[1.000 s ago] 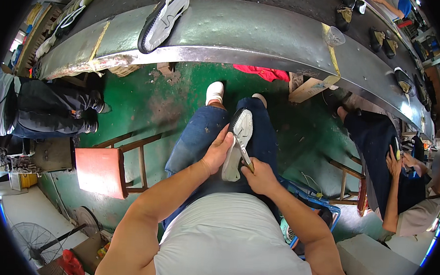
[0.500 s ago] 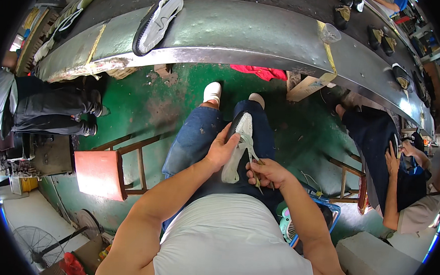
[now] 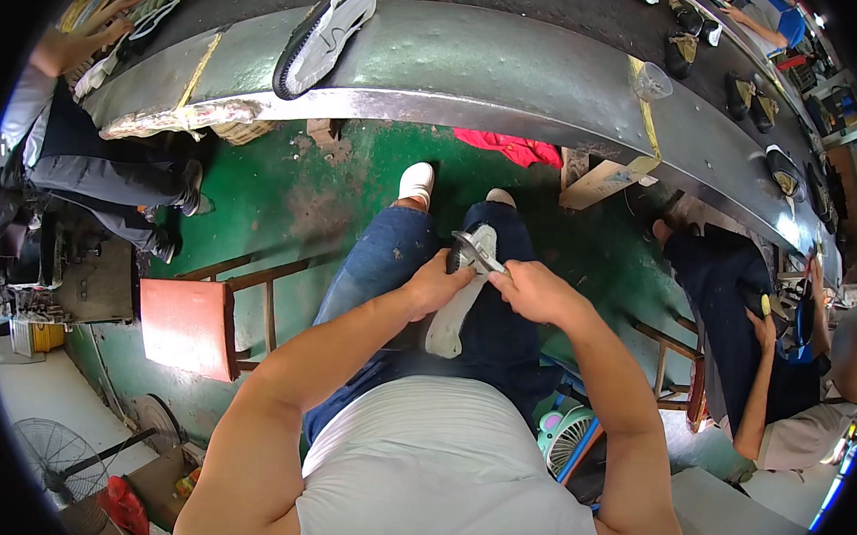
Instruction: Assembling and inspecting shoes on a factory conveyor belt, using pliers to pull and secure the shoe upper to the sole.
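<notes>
On my lap lies a pale grey-white shoe [image 3: 448,325], its toe pointing toward the bench and a dark sole edge showing at its side. My left hand [image 3: 437,285] is closed round the shoe's left side, near the forefoot. From the right, my right hand [image 3: 534,290] grips a metal pincer-like tool [image 3: 482,254]. The tool's curved head lies over the front of the shoe, close to my left fingers. Its handle is mostly hidden in my fist. On the bench ahead, another grey-white shoe [image 3: 326,41] with a black sole rests on its side.
A metal-edged bench [image 3: 478,71] curves across the front, with a clear plastic cup [image 3: 651,83] and dark shoes [image 3: 738,95]. A red-topped stool [image 3: 188,328] stands left. A co-worker [image 3: 760,324] sits right; another person [image 3: 114,174] stands left. A small fan [image 3: 563,434] is beside my right arm.
My right hand has turned and risen, bringing the tool's head onto the front of the shoe. The person at left now reaches over the bench.
</notes>
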Available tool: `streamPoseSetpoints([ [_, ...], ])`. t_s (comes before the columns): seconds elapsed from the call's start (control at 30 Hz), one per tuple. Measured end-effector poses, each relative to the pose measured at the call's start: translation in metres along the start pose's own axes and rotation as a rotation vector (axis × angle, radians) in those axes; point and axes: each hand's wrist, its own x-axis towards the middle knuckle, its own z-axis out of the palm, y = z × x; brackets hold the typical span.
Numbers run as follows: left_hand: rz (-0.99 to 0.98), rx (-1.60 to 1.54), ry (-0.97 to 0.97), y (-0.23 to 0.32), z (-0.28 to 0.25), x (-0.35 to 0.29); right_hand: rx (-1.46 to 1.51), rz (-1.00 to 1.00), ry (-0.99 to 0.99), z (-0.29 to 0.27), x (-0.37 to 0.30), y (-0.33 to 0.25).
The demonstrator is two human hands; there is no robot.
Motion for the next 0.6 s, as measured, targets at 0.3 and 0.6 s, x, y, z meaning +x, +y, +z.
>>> streamPoseSetpoints([
  [0.3, -0.082, -0.028, -0.167, -0.013, -0.020, 0.013, 0.085, 0.117, 0.004, 0.001, -0.027, 0.004],
  [0.6, -0.168, -0.079, -0.289, 0.005, -0.022, 0.011, -0.188, -0.108, -0.064, 0.046, -0.068, -0.011],
])
